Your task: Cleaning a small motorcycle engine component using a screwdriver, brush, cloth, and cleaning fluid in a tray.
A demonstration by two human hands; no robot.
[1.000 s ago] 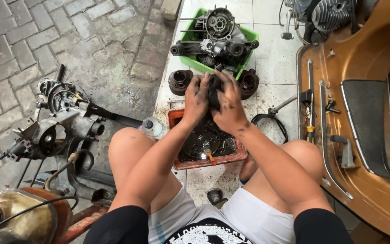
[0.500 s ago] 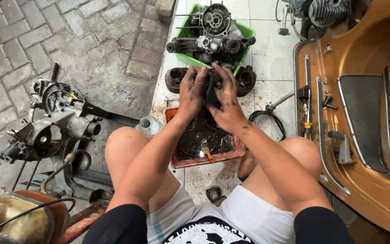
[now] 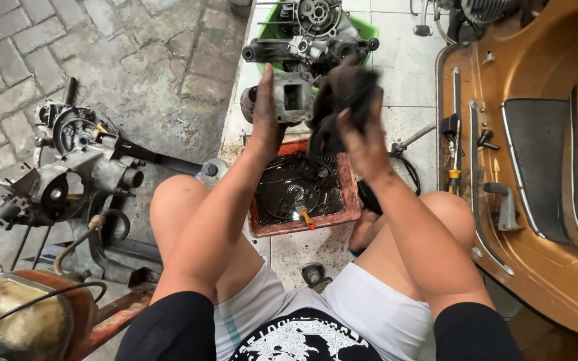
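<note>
One metal block (image 3: pixel 294 97) and one rag (image 3: pixel 342 100), one per hand.

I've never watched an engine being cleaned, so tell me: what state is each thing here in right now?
Left hand: greasy, gripping the square grey metal part, held up.
Right hand: greasy, clutching the dark rag.
Red rectangular wash tray: holds dark oily liquid and a round metal plate.
Green plastic bin: filled with engine parts.
Grey engine casing: lying on the brick paving.
</note>
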